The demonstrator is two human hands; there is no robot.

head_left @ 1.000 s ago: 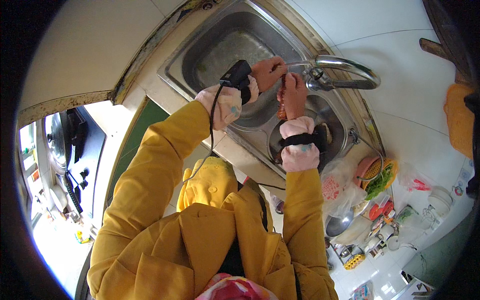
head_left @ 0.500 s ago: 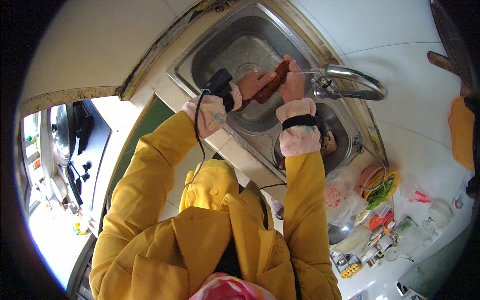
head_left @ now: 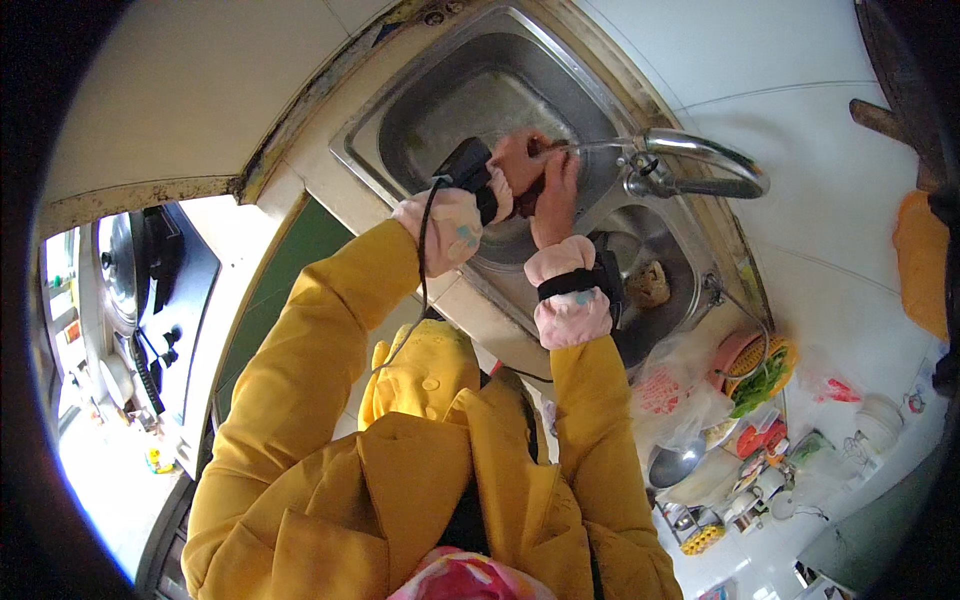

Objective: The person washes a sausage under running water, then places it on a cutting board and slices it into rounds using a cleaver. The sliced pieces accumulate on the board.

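The person's two arms, in long mustard-yellow fabric sleeves (head_left: 318,305), reach forward from the lower edge and converge ahead of the body. The left arm slants up to the right, bent at the elbow; the right arm rises more nearly straight, leaning slightly left. Pale pink gathered fabric cuffs (head_left: 447,228) cover both wrists. The bare left hand (head_left: 518,163) points rightward, its back upward and its fingers curled inward. The bare right hand (head_left: 556,202) is just beside it, a little nearer the body, pointing forward with fingers close together and only slightly bent.
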